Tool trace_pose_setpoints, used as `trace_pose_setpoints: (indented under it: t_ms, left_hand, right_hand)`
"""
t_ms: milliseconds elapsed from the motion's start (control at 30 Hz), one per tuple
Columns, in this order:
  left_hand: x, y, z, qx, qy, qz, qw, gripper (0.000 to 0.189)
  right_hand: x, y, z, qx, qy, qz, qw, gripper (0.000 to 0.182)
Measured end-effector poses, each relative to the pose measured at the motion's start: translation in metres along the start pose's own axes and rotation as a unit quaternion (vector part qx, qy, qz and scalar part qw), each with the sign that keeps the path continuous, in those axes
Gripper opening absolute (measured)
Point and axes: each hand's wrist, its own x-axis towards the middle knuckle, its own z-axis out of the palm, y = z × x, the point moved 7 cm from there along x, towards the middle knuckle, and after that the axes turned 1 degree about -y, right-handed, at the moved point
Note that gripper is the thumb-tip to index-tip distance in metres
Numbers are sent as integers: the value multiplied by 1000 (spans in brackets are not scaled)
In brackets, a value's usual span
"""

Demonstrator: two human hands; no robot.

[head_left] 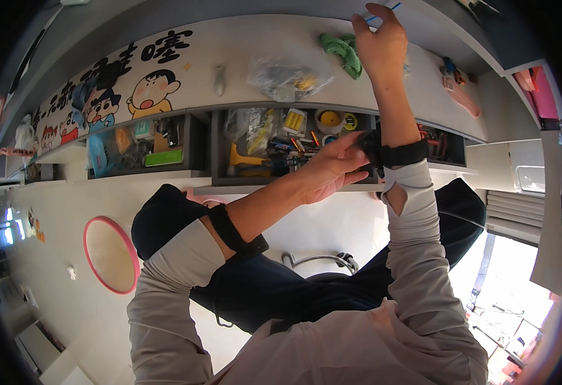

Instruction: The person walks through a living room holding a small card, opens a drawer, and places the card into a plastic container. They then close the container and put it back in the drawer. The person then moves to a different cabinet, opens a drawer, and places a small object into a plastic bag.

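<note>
My left hand [336, 166] reaches across and has its thumb and fingers around a black device [371, 147] strapped to my right forearm. A black band [406, 153] wraps that forearm just above the rolled sleeve. My right hand [382, 45] is raised over the back of the desk, thumb and index finger apart, with nothing visible between them. Behind its fingertips runs a thin blue strip [396, 6], partly covered. A green cloth [342, 50] lies on the desk left of the right hand. Below my left hand is the pulled-out middle drawer [219, 144].
The middle drawer holds a yellow-handled tool [242, 156], a battery pack [294, 120] and tape rolls [350, 121]. The left drawer contains a green box [164, 157]; red-and-black tools [437, 144] fill the right one. A clear plastic bag [285, 77] sits on the desk. A pink-rimmed bin [134, 255] stands on the floor.
</note>
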Motion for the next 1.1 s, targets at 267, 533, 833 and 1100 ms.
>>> trace_pose_setpoints:
  t_ms: [267,533,833,1100]
  left_hand:
    - [2,-4,18,-89,-94,44,991,44]
    - [-4,-16,23,-96,-83,10,992,37]
    - [1,3,0,45,26,34,998,36]
    - [-56,155,-16,636,369,398,549,33]
  right_hand:
    - [0,-24,-26,65,-6,27,997,29]
    - [-52,-101,-43,37,-47,-313,948,32]
    - [-34,-90,-49,52,4,-246,968,24]
    - [-46,-53,-53,67,4,-199,978,28]
